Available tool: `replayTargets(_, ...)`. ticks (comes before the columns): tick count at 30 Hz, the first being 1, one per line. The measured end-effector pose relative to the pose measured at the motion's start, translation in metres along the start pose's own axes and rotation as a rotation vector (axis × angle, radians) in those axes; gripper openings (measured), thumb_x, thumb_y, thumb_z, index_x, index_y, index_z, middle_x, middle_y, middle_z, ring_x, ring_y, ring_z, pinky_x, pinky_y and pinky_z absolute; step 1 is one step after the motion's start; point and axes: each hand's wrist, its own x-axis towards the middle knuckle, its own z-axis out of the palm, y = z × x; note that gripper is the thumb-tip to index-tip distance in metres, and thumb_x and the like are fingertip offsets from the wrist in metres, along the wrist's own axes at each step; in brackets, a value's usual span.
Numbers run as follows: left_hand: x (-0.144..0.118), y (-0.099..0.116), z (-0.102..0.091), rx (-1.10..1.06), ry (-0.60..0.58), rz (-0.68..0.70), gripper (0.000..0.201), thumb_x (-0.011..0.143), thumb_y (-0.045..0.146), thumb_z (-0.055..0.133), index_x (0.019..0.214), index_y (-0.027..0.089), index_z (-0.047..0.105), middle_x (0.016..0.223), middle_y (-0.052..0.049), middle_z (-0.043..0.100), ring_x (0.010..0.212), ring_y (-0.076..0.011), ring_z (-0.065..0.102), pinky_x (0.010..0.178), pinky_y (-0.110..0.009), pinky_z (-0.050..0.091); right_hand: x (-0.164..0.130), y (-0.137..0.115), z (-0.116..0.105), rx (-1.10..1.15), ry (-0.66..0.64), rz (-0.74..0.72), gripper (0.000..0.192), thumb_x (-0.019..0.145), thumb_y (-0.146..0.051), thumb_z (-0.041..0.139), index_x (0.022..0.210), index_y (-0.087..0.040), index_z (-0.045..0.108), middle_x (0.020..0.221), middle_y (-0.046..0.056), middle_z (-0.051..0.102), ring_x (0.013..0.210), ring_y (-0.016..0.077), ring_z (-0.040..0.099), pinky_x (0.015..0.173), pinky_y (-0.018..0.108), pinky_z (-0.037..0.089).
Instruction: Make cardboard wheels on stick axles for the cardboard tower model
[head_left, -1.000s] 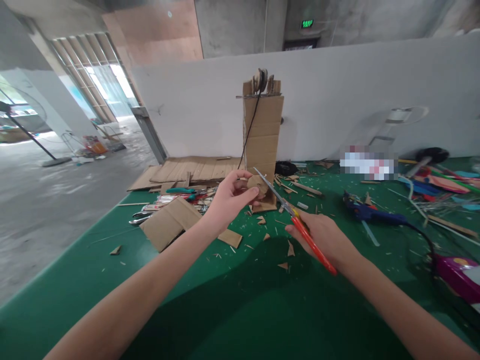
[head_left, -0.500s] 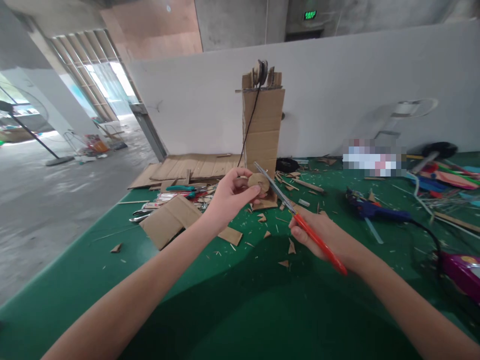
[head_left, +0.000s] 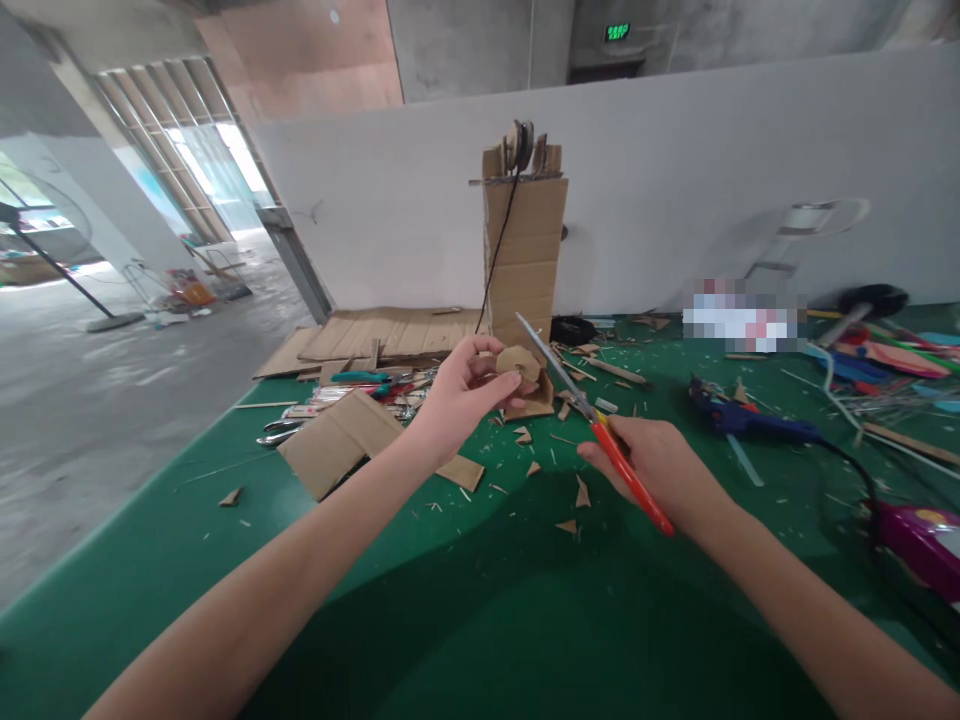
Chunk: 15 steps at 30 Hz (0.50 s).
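Between the thumb and fingers of my left hand (head_left: 466,397) is a small round cardboard disc (head_left: 519,364) with a hole near its middle. My right hand (head_left: 651,462) is closed on a pair of red-handled scissors (head_left: 628,470), whose metal blades point up and to the left, just right of the disc. The blades look nearly together. Behind the disc stands a tall cardboard tower (head_left: 527,250), with a pulley wheel (head_left: 519,146) on top and a black cord (head_left: 501,235) hanging from it.
Cardboard scraps (head_left: 582,492) litter the green table (head_left: 480,610). Cut cardboard (head_left: 337,440) and teal-handled pliers (head_left: 361,377) lie at left. A blue glue gun (head_left: 757,422) and a purple tool (head_left: 919,545) with a cable are at right. A white wall (head_left: 405,200) rises behind.
The scissors have shifted slightly right, away from the disc, and the right-hand fingers have changed position on the handles. My left hand keeps the disc in nearly the same place.
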Motion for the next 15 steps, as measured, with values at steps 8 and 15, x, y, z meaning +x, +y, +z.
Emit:
replayTargets(8,0.0065,-0.0027,-0.0075,0.025,0.008,0.108,0.025,0.076,0.010,0.062,0.087,0.020,0.042,0.072,0.006,0.057,0.070,-0.0066,0.058,0.072,-0.023,0.047,-0.0018,0.0030,0.0002,0.026,-0.050,-0.067,0.029,0.084,-0.050,0.044,0.084,-0.021,0.045,0.075,0.005,0.059,0.065,0.0200,0.056,0.056,0.030,0.040)
replayTargets(15,0.0062,0.0001,-0.0096,0.099,-0.006,0.113,0.023,0.078,0.010,0.061,0.089,0.021,0.044,0.075,0.004,0.059,0.069,-0.0069,0.057,0.065,-0.021,0.044,-0.0008,0.0034,-0.0041,-0.077,-0.018,-0.018,0.032,0.082,-0.054,0.045,0.081,-0.022,0.044,0.076,0.006,0.058,0.069,0.0234,0.057,0.053,0.030,0.037)
